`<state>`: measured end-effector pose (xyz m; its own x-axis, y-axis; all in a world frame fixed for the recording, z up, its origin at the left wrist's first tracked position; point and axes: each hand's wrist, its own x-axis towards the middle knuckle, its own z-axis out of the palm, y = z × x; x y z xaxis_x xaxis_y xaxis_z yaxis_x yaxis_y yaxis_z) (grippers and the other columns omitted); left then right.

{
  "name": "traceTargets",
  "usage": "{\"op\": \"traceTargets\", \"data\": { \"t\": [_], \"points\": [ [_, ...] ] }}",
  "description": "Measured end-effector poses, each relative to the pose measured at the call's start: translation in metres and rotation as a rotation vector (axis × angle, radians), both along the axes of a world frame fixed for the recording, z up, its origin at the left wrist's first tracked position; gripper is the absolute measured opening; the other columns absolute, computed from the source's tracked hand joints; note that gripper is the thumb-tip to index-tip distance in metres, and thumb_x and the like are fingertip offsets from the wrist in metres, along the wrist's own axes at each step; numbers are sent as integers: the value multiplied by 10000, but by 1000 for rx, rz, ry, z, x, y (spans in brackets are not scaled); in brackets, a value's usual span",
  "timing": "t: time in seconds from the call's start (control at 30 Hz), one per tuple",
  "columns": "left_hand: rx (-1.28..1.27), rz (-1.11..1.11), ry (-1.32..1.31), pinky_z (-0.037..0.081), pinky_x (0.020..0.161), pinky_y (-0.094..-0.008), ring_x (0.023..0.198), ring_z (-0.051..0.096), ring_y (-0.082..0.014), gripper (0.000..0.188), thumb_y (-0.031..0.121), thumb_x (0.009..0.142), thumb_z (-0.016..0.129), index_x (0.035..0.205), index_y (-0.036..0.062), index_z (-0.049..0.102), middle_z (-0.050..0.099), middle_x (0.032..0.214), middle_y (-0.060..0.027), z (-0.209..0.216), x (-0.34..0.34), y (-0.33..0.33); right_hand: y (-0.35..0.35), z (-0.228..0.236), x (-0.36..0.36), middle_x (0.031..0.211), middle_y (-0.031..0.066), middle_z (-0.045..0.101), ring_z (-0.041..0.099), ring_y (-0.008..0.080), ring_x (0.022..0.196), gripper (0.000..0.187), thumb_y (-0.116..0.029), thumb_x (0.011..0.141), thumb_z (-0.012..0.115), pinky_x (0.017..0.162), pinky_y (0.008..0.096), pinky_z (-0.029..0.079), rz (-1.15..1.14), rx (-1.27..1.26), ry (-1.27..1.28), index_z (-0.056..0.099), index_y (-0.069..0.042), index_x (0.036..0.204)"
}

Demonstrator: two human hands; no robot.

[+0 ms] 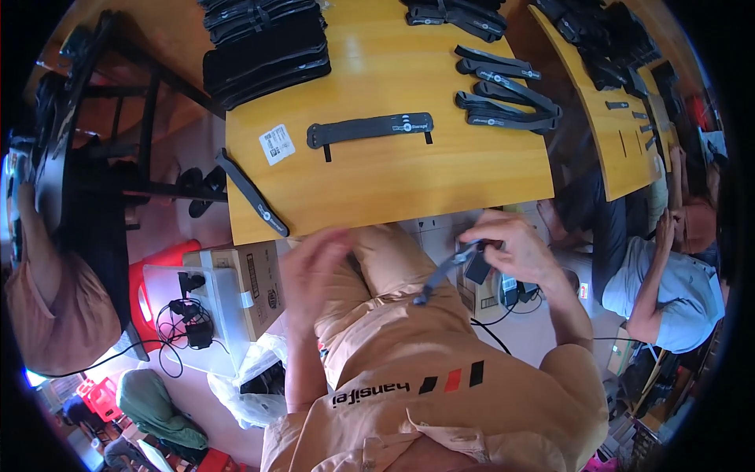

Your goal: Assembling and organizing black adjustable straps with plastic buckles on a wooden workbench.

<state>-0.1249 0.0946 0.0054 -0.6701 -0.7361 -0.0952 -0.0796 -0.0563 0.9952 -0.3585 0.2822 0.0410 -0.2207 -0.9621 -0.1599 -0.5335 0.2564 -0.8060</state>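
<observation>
My right hand is closed on one end of a dark grey strap, whose other end hangs over my lap. Blurred by motion, my left hand is just off the table's front edge with its fingers stretched out and nothing seen in them. A flat dark grey strap with a rounded, holed end lies across the middle of the yellow table; black marks show below both its ends. Another strap lies slanted along the table's left edge, its tip near my left hand.
Folded straps lie at the table's right, with a bundle behind. Black stacks fill the back left, near a white label. Below stand a cardboard box and a clear bin with cables. People sit on both sides.
</observation>
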Motion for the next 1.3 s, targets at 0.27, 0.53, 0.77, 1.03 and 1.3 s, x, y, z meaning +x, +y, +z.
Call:
{"op": "traceTargets", "data": {
  "t": [0.27,0.53,0.77,1.03,1.3],
  "points": [
    [380,-649,-18,446,664,-206,729,537,-65,209,105,840,632,989,-31,577,586,798,-11,-1,-47,-5,-42,-9,-2,814,47,605,600,109,733,269,166,764,449,646,196,487,-260,-264,-548,617,58,942],
    [187,-298,-196,442,645,-213,681,534,-66,193,150,886,578,900,-39,614,583,739,-7,-19,-32,-77,-48,-55,-32,760,57,605,598,99,647,94,-25,816,611,586,195,496,-583,-276,-695,599,14,900],
    [61,54,-129,412,551,-198,599,493,-53,151,108,864,590,865,-39,627,545,659,3,-45,-70,-90,-90,-84,-44,767,45,610,549,72,611,128,29,803,548,515,171,421,-651,-300,-611,602,7,916],
    [-81,238,-228,369,536,-184,583,457,-36,124,89,820,638,855,-30,628,554,659,12,-65,-85,-98,-113,-97,-57,769,26,626,559,61,689,296,165,734,470,645,179,433,-681,-282,-470,655,27,919],
    [-151,319,-221,375,531,-183,573,453,-37,115,55,794,652,852,-35,612,555,652,13,-68,-97,-100,-116,-112,-61,785,47,633,556,63,676,248,130,716,510,632,186,439,-682,-309,-271,650,28,893]
  ]
}}
